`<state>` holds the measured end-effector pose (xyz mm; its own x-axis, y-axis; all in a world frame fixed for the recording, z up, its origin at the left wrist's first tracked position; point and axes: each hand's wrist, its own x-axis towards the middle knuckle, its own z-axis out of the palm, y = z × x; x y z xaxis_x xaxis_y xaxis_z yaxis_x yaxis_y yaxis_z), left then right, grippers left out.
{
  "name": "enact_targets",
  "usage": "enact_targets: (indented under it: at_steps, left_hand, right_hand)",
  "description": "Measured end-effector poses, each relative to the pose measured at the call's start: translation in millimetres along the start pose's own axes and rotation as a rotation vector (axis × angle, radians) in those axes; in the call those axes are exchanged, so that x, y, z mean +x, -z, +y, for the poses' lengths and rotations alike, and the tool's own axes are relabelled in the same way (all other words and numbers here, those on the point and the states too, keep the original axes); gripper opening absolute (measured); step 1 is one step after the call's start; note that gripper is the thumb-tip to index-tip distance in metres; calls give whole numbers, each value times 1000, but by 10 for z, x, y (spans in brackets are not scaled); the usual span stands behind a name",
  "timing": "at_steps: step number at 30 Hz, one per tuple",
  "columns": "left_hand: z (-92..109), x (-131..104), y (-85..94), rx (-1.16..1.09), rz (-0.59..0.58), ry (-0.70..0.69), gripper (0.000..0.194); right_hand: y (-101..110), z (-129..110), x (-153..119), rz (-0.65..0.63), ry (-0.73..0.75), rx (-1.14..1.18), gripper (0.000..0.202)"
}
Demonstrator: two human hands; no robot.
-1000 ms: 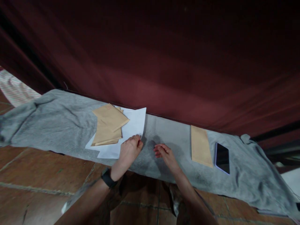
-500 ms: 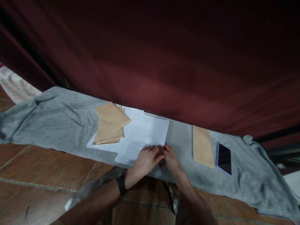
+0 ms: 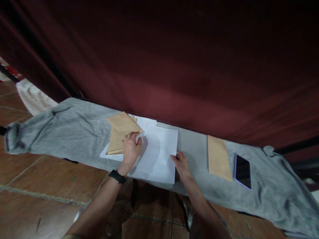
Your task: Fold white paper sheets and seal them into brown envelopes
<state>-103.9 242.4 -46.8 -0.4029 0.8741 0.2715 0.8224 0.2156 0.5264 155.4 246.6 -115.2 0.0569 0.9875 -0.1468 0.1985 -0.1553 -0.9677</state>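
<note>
A white sheet of paper (image 3: 159,152) lies before me on the grey cloth, its right edge pinched between the thumb and fingers of my right hand (image 3: 181,163). My left hand (image 3: 131,146), with a dark band on its wrist, is over the sheet's left side and the stack of brown envelopes (image 3: 119,127). Its fingers are slightly curved, the thumb stands apart, and no object shows in its grasp. More white paper (image 3: 146,122) sits partly hidden beneath the envelopes.
Another brown envelope (image 3: 218,157) lies to the right, beside a phone (image 3: 243,171) in a purple case. The grey cloth (image 3: 74,127) covers a long, low surface. A dark red curtain (image 3: 169,79) hangs along its back edge. Brown floor tiles (image 3: 45,186) show in front.
My left hand has left the sheet's right side and moved left to the envelopes. The sheet now lies straighter, its near right corner in view. My right hand stays at its right edge.
</note>
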Motion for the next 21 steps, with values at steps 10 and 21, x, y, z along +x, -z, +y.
enact_targets:
  at_steps: [10,21]
  left_hand:
    - [-428,178,244,16,101,352,37]
    - [-304,98,130,12,63,169,38]
  right_hand:
    - [-428,-159,140,-30,49,-104,13]
    - [-209,-307,223,148,150,-245,13]
